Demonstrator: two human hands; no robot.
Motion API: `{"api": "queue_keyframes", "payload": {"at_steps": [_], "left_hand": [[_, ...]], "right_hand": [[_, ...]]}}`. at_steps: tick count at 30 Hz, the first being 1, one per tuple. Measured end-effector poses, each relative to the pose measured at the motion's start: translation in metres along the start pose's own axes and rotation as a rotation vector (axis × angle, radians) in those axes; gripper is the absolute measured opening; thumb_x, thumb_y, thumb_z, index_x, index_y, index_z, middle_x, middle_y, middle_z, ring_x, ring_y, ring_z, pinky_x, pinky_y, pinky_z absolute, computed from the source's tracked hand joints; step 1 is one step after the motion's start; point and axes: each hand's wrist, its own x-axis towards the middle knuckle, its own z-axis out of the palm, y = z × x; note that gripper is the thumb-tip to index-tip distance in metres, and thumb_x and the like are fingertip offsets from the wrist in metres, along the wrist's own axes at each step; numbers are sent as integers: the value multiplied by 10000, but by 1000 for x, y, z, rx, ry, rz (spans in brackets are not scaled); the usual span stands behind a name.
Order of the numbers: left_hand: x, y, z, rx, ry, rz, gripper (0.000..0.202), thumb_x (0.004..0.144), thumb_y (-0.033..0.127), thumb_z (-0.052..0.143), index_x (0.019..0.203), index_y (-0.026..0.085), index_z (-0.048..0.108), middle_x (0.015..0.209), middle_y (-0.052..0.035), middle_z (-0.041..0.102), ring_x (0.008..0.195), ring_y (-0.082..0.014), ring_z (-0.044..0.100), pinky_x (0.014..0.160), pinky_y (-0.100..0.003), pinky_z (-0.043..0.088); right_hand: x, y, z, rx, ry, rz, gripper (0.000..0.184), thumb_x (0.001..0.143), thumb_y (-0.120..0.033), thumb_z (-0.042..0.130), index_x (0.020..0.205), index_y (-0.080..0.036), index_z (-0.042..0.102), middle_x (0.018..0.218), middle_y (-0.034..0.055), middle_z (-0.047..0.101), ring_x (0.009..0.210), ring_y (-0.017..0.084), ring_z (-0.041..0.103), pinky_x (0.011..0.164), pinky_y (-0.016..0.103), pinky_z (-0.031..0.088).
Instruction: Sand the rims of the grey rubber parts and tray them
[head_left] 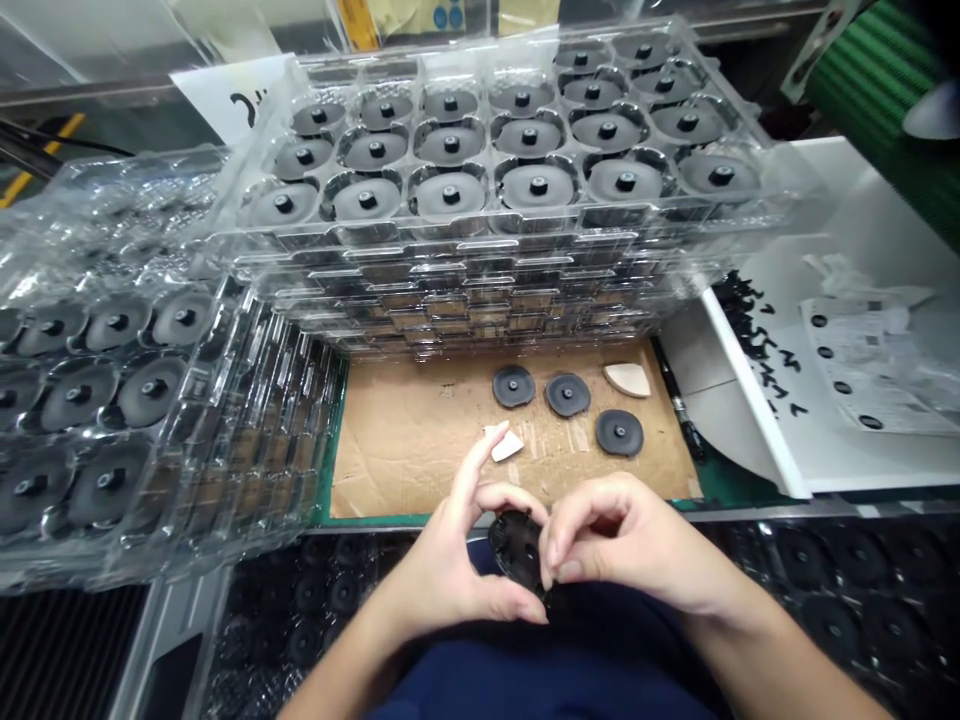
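Observation:
My left hand [457, 565] and my right hand [622, 540] meet just below the cardboard mat [405, 440], both gripping one black round disc part [517, 545] between thumbs and fingers. My left index finger sticks up, the other fingers curl round the disc. Three more black discs [566, 395] lie loose on the cardboard ahead of my hands, with two small white paper pieces [506, 445] beside them.
A tall stack of clear plastic trays [510, 260] filled with black discs stands behind the cardboard. A second stack of trays [112, 400] stands at the left. A white board [862, 400] with label sheets lies at the right. Dark trays [840, 600] lie under my arms.

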Motion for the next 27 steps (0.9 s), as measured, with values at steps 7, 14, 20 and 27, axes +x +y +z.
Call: {"api": "queue_keyframes", "payload": {"at_steps": [7,14,20,27], "left_hand": [[1,-3,2,-2,9,47,1108,580,422,782,1429,311,79,1054,-64,655,1029,-257,614,985,-434,370],[2,-11,7,69,63,242,1049,587,288,808,1406,398,162,1164,-45,617,1081,-229,584,960,-404,433],[2,-12,15,116,143,315,985,614,212,793,1396,392,221,1189,-53,605,1127,-223,562,954,-360,457],[7,-12,35,29,218,226,893,608,316,796,1354,378,309,1179,-44,618,1125,-231,564,943,-352,458]], "right_hand": [[-9,6,2,34,82,-64,75,725,-158,722,677,-193,675,708,-16,703,656,92,653,688,211,520],[-27,27,4,-158,375,-174,58,696,-240,757,694,-212,707,699,11,716,657,128,667,628,210,527],[-52,40,-8,-487,503,-267,88,813,-243,620,804,-215,703,694,18,662,595,127,617,548,214,511],[-70,52,-16,-940,582,-594,278,846,-174,577,1110,-253,611,806,23,655,679,138,607,579,224,490]]}}
